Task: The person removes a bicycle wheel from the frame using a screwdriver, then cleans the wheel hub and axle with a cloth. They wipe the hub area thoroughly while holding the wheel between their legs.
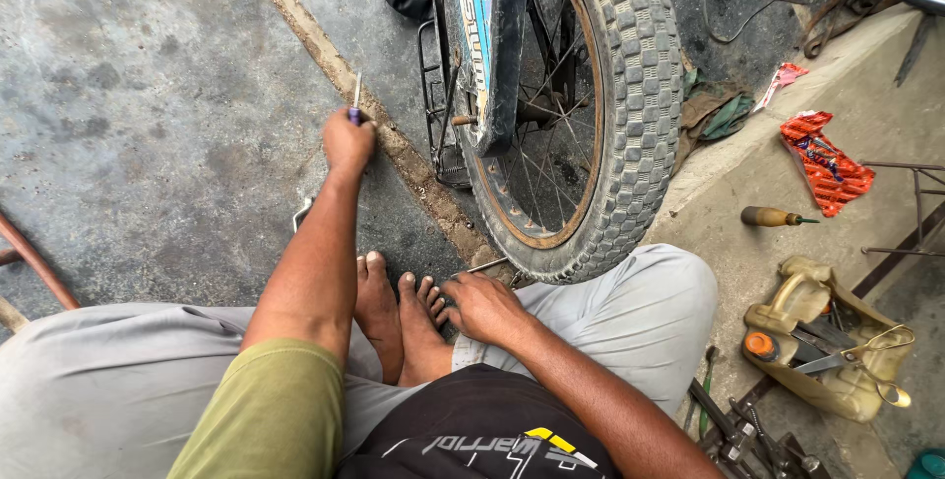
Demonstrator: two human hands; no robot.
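Sitting on the concrete floor [148,95], the person has a bicycle wheel [581,115] with a knobby tyre upright just beyond the bare feet [399,317]. Right of it, on a raised slab: a red wrapper [825,162], a wooden-handled screwdriver [773,216], and a cut-open yellowish jerrycan [817,351] with scissors [866,351] lying on it. Left hand [347,139]: arm stretched forward, fist closed around a small thin tool [355,100] with a purple grip, its tip pointing up. Right hand [482,307]: resting by the toes at the base of the tyre, fingers curled; cannot tell whether it grips the thin metal rod [487,264] there. Upper wheel cut off by the frame edge.
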